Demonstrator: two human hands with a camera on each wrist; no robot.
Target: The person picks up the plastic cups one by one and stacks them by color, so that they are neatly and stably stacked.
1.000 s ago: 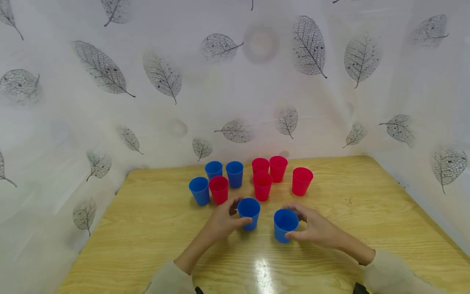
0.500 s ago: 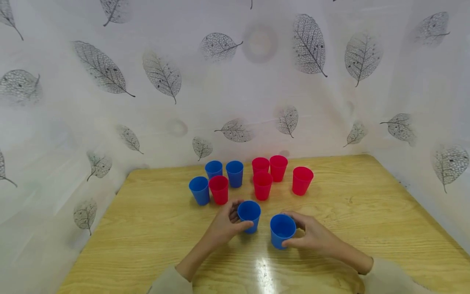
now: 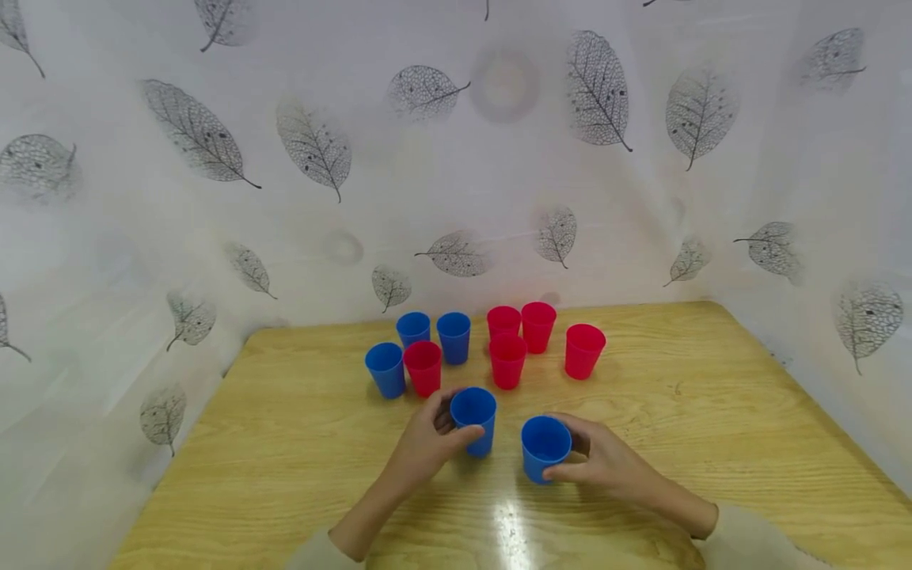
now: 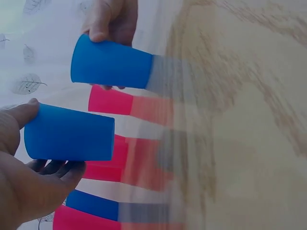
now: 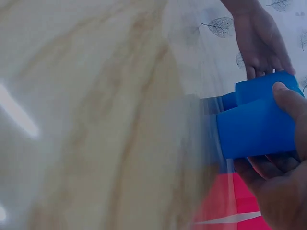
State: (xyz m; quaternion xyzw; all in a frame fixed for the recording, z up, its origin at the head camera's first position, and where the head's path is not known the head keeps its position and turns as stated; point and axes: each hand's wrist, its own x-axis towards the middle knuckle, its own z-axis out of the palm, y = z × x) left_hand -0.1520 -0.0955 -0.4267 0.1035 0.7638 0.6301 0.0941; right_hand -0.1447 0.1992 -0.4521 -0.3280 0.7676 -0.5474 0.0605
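Note:
My left hand point(image 3: 422, 450) grips a blue cup point(image 3: 476, 412), thumb on the near side and fingers behind it. In the left wrist view this cup point(image 4: 72, 134) stands upright, its base just over the glossy tabletop. To the right, a second blue cup point(image 3: 545, 447) is held by my right hand point(image 3: 609, 463), its thumb low on the near side. The right wrist view shows that cup point(image 5: 256, 129) with fingers curled round its far side. Both mouths face up, and a narrow gap separates the two cups.
Behind the hands at left are several blue cups point(image 3: 454, 339) and a red cup point(image 3: 423, 369). More red cups point(image 3: 508, 362) stand at the back middle, one point(image 3: 584, 352) slightly apart. A leaf-print curtain point(image 3: 456, 174) borders the wooden table point(image 3: 285, 443).
The right hand has brought its blue cup nearer to me and a little left. The left hand's blue cup has shifted slightly left and nearer. The other cups have stayed put.

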